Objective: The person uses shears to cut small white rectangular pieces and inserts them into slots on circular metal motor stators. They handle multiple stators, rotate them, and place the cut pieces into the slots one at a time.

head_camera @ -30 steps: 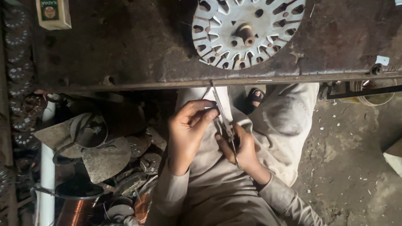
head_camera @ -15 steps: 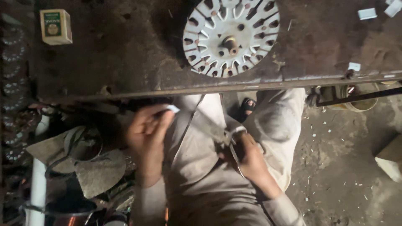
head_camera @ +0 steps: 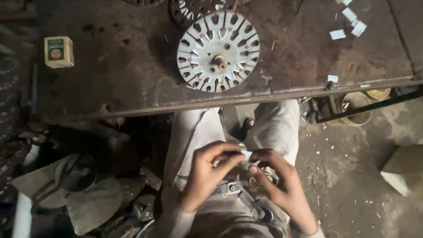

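Observation:
Both my hands are together over my lap, below the workbench edge. My left hand (head_camera: 206,177) and my right hand (head_camera: 278,184) pinch a small white paper piece (head_camera: 246,154) between their fingertips. Scissors (head_camera: 246,200) lie on my lap under the hands, pivot and dark handles showing. On the bench above sits a round white slotted stator disc (head_camera: 219,52) with a central shaft.
The dark metal workbench (head_camera: 132,88) carries a small cardboard box (head_camera: 58,51) at the left and several cut white paper bits (head_camera: 350,22) at the right. Round tins (head_camera: 359,108) stand under the bench. A pale block (head_camera: 403,169) lies at the right, scrap metal (head_camera: 79,194) at the left.
The scissors have left my right hand and now lie on my lap. My left hand, which had swung out left, has come back to meet the right on the paper piece.

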